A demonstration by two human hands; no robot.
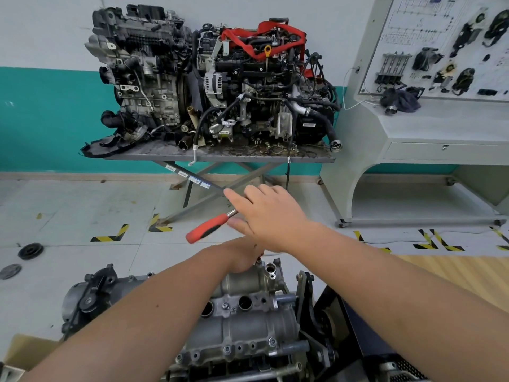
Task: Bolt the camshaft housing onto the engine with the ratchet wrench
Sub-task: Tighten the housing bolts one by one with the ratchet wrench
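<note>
- Where the camshaft housing (242, 321) sits atop the engine (192, 340) at the bottom of the view, open tiled floor (82, 210) stretches beyond its far end; a black bracket (305, 299) stands close on its right side
- Above the housing's far end, the right hand (271, 216) holds the ratchet wrench (210, 227) near its head, index finger extended; the red handle juts out left, unobstructed
- At the housing's far end, the left hand (242, 257) rests with fingers curled around something near a bolt (258, 260); what it grips I cannot tell
- Well beyond the housing, two engines crowd a scissor-leg table (220, 155)
</note>
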